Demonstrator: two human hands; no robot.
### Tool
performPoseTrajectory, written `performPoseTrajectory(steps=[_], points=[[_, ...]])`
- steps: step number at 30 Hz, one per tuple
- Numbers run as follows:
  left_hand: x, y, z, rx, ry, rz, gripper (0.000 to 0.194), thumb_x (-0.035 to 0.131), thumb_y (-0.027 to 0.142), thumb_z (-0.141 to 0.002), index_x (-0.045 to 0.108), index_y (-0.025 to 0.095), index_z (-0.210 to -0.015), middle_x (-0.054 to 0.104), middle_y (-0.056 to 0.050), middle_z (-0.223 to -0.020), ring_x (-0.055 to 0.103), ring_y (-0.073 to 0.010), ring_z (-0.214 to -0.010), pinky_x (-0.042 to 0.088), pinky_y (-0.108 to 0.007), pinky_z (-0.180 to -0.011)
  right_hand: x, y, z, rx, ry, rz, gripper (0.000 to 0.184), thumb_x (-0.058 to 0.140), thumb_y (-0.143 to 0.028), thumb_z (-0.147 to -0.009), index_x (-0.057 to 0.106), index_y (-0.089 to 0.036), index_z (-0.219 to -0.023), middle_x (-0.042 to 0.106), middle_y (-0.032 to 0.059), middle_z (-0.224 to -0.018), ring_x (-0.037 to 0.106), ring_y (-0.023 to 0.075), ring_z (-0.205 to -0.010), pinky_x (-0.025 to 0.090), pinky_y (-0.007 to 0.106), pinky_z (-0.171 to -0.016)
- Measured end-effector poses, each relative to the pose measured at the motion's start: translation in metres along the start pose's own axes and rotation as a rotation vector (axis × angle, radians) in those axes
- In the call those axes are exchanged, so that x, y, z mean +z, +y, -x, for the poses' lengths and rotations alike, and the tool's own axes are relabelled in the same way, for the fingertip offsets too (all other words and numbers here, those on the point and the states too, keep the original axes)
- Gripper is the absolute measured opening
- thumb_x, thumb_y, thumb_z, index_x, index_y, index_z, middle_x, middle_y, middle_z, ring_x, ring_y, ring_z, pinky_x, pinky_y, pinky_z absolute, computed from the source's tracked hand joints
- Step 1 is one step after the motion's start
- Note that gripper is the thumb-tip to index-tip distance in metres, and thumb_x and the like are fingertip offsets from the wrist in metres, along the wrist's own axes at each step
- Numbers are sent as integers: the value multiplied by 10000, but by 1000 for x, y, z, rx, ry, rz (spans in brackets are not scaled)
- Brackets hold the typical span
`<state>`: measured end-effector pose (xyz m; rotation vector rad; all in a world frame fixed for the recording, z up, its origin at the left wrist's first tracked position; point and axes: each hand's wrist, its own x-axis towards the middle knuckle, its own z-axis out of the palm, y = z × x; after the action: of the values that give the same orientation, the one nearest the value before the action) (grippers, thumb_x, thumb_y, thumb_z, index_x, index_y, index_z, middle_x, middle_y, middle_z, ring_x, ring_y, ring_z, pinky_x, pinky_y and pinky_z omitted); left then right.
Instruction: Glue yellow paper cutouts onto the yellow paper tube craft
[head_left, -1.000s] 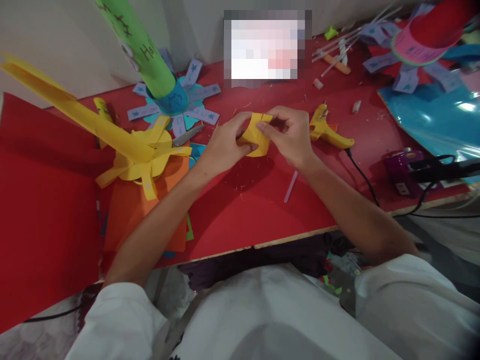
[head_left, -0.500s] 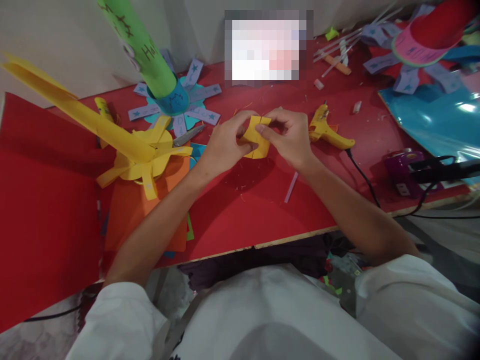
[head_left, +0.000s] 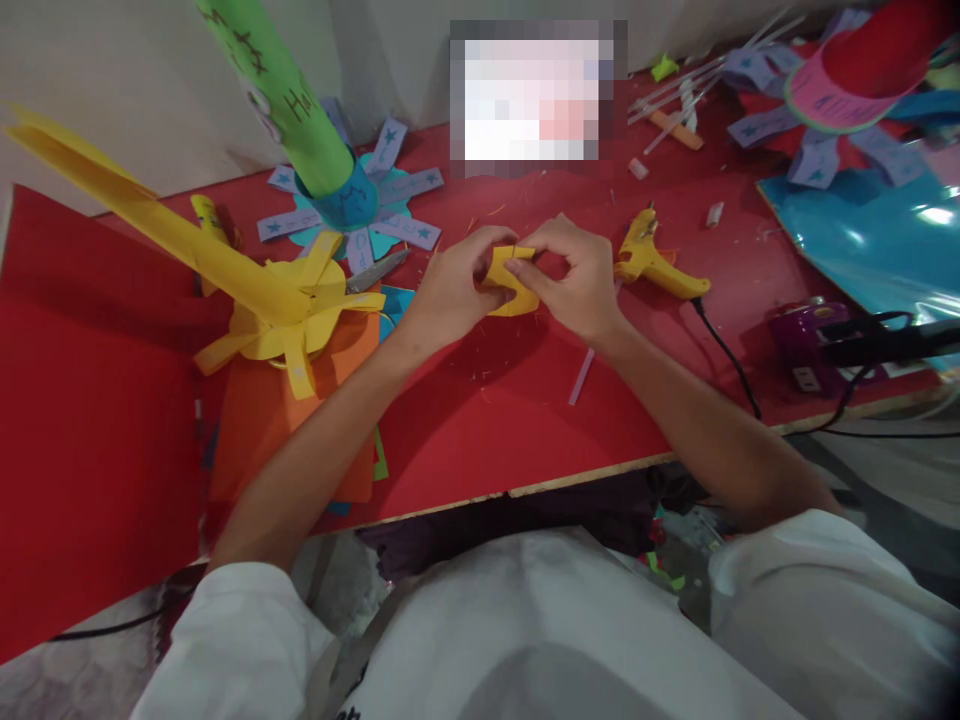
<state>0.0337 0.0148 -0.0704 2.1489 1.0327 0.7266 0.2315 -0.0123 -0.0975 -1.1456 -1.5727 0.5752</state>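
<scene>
A small folded piece of yellow paper (head_left: 516, 290) is held just above the red table (head_left: 510, 420), between both hands. My left hand (head_left: 450, 285) pinches its left side with thumb and fingers curled. My right hand (head_left: 574, 275) pinches its upper right edge, fingers bent over it. Most of the paper is hidden behind the fingers.
A yellow glue gun (head_left: 651, 262) with a black cord lies right of my right hand. Scissors (head_left: 375, 270), a yellow paper flower with a long stem (head_left: 281, 310), a green tube on a blue flower base (head_left: 330, 180), orange sheets (head_left: 255, 420), a purple device (head_left: 810, 340) and blue foil (head_left: 862, 240) surround them.
The hands have drawn closer together and the yellow paper is folded smaller, with less of it showing between the fingers.
</scene>
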Motion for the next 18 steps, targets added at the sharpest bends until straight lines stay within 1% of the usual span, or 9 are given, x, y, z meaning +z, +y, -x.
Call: performPoseTrajectory(steps=[2, 4, 7, 11, 14, 18], points=[[-1, 2, 0, 3, -11, 21, 546, 732, 176, -782, 671, 264, -1317, 753, -25, -1218, 674, -209, -927, 546, -390, -853, 1, 1, 0, -12, 1, 3, 300, 846, -614, -891, 764, -330, -843, 726, 9, -857, 687, 270, -893, 537, 593, -1133], [-2, 4, 1, 1, -14, 28, 543, 726, 178, -787, 670, 266, -1320, 753, -24, -1228, 680, -213, -932, 546, -392, -856, 1, 1, 0, -34, 1, 5, 277, 823, -590, -919, 763, -330, -841, 738, 8, -867, 686, 267, -881, 531, 599, -1131], [-2, 7, 1, -3, 0, 7, 551, 737, 172, -775, 672, 268, -1314, 755, -16, -1177, 660, -204, -897, 542, -381, -831, 1, 1, 1, -58, 4, 12, 257, 795, -559, -952, 764, -325, -851, 745, 2, -872, 685, 257, -872, 526, 603, -1130], [-2, 8, 2, -5, 10, -5, 568, 763, 166, -765, 671, 265, -1317, 751, -8, -1104, 649, -202, -871, 541, -381, -812, 0, 3, 0, -42, 9, 1, 257, 828, -579, -928, 771, -336, -868, 748, -1, -873, 680, 252, -858, 526, 601, -1129], [-1, 8, 2, -5, 6, 6, 563, 733, 149, -780, 663, 270, -1325, 760, -10, -1152, 668, -205, -897, 547, -384, -823, 1, 5, 0, -45, 17, -16, 267, 841, -585, -915, 768, -335, -858, 745, 4, -861, 683, 262, -852, 522, 622, -1135], [1, 8, 2, -9, 6, 7, 560, 704, 109, -793, 660, 261, -1330, 767, -14, -1231, 692, -203, -930, 543, -370, -836, 1, 5, 1, -61, 27, 9, 260, 851, -568, -909, 760, -332, -848, 747, 20, -863, 692, 284, -886, 542, 620, -1111]])
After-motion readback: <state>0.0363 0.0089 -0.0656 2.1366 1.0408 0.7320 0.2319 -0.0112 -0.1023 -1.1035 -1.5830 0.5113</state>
